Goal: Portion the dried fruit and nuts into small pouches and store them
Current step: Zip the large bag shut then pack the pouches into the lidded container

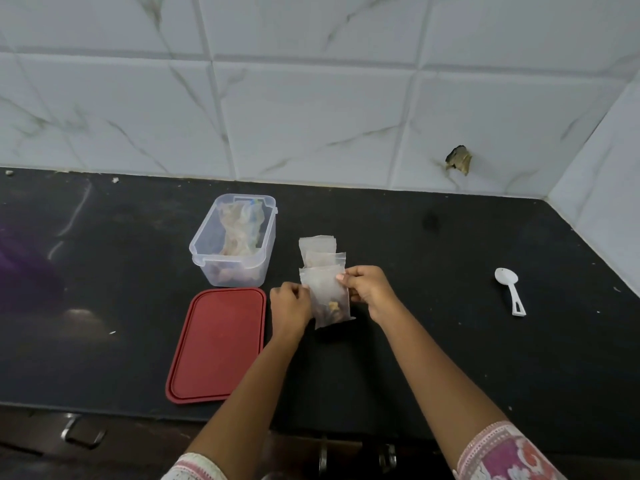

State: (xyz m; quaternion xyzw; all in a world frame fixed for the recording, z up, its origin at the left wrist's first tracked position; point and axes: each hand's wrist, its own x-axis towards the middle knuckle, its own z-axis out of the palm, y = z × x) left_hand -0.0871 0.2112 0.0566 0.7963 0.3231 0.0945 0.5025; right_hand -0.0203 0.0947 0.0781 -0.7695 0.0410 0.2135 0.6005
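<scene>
A small clear pouch (329,299) with nuts and dried fruit at its bottom is held upright over the black counter. My left hand (290,308) pinches its left top edge, and my right hand (369,289) pinches its right top corner. Just behind it lie two more small pouches (318,251), overlapping on the counter. A clear plastic container (232,242) stands to the left, holding crumpled bags and some fruit or nuts at the bottom. Its red lid (216,344) lies flat in front of it.
A white plastic spoon (509,289) lies on the counter to the right. The tiled wall, with a chipped hole (459,160), runs along the back and turns at the right corner. Drawer handles (81,432) show below the counter's front edge.
</scene>
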